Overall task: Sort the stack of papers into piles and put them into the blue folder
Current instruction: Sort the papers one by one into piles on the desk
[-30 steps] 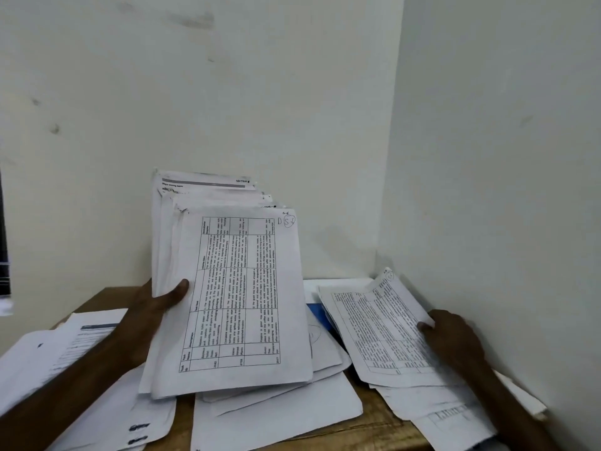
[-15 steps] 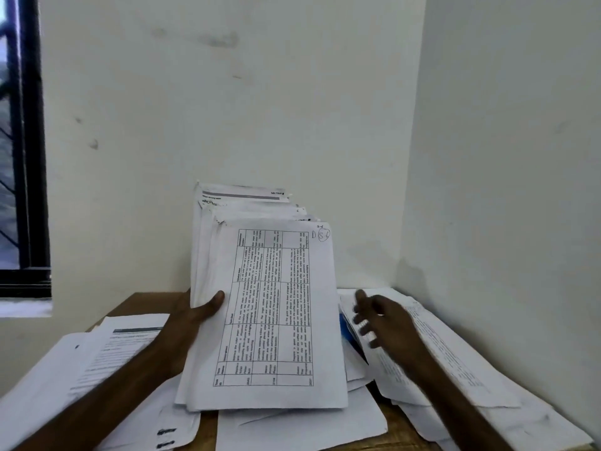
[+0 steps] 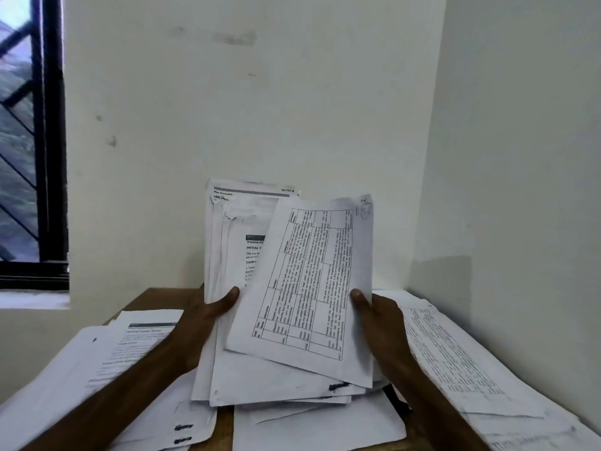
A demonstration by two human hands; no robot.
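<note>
Stack of papers (image 3: 227,320) gripped upright by left hand (image 3: 198,315); right hand (image 3: 379,320) pinching tilted top sheet (image 3: 309,281).

Stack of papers (image 3: 227,229) upright in my left hand (image 3: 198,320), thumb across its front. Top sheet (image 3: 312,281) tilted in front of the stack, its right edge in my right hand (image 3: 383,327). Left of my left hand: a spread pile (image 3: 136,346) flat on the worktop (image 3: 153,299). Right of my right hand: a second pile (image 3: 461,362), lying along the side wall. Beneath both hands: loose sheets (image 3: 325,428) on the worktop. Behind the hands: the back wall. Window (image 3: 32,141) well off to the left, above the worktop.
</note>
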